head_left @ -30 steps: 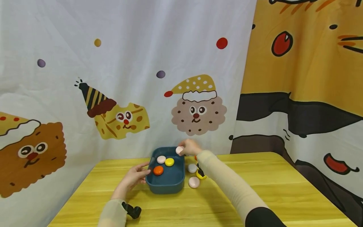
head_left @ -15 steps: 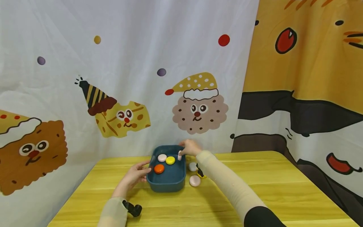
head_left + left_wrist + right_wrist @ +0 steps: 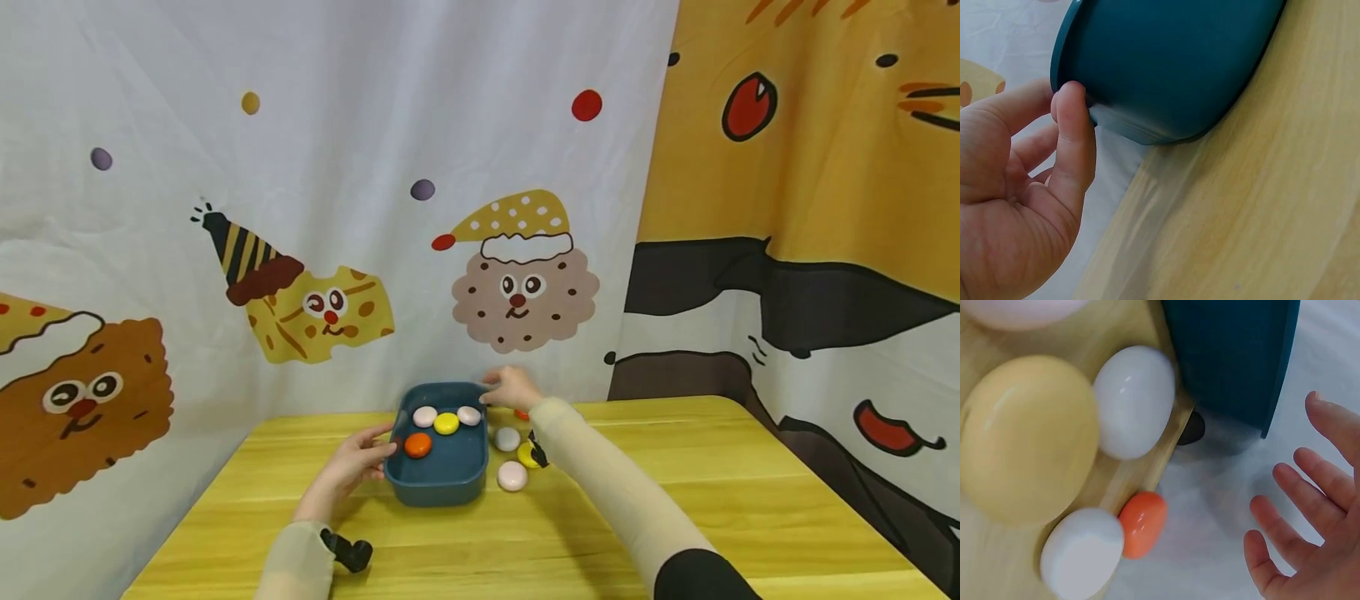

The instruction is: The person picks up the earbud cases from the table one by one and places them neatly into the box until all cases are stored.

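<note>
A dark teal box point(image 3: 441, 493) stands on the table. In it lie two pale pink glossy, rounded discs, the left one point(image 3: 425, 417) and the right one point(image 3: 468, 415), with a yellow disc point(image 3: 446, 424) between them and an orange disc point(image 3: 417, 445) nearer the left wall. My left hand point(image 3: 352, 461) holds the box's left side, thumb and fingers at its rim, as the left wrist view shows close up. By the far right corner, my right hand point(image 3: 513, 390) hovers with fingers spread, holding nothing; its palm and fingers show in the right wrist view.
Beside the box's right wall lie a whitish disc point(image 3: 507, 439), a pink disc point(image 3: 512, 477), a yellow disc point(image 3: 528, 454) partly behind the right wrist gear, and an orange disc point(image 3: 1143, 525). Another white disc point(image 3: 1082, 553) sits near the orange one. A printed curtain point(image 3: 337, 150) hangs behind the table.
The right hand has lowered a pale pink disc into the box's far right part and let go of it. That hand has drawn slightly right, off the rim. The left hand has stayed on the box.
</note>
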A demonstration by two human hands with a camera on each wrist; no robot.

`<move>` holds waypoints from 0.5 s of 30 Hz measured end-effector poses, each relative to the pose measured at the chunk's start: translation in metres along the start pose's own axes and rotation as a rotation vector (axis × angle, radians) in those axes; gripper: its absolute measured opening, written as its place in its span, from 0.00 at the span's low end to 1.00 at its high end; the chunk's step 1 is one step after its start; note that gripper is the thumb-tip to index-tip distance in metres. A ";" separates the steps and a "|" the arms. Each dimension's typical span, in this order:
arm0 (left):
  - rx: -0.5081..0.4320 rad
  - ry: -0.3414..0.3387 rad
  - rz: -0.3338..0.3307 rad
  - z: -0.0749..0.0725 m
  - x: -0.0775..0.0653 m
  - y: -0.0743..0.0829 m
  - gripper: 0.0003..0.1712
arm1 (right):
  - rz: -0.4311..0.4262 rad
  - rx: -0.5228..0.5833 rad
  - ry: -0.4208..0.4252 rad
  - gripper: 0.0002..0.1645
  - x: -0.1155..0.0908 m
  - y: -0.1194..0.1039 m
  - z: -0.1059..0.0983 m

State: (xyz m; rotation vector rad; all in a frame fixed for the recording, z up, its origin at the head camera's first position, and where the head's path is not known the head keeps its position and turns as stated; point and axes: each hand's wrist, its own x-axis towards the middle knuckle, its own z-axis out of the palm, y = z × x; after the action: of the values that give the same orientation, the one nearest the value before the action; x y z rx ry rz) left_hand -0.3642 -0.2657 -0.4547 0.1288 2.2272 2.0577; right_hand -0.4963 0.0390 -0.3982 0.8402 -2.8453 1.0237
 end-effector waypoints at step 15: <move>0.051 0.017 -0.006 0.002 0.000 0.000 0.33 | -0.005 0.073 0.055 0.25 -0.026 0.049 -0.011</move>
State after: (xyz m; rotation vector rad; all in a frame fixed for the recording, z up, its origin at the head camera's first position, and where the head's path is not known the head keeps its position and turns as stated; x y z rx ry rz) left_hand -0.3640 -0.2633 -0.4548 0.1084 2.2882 2.0073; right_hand -0.5000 0.0892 -0.4233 0.8110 -2.7747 1.1381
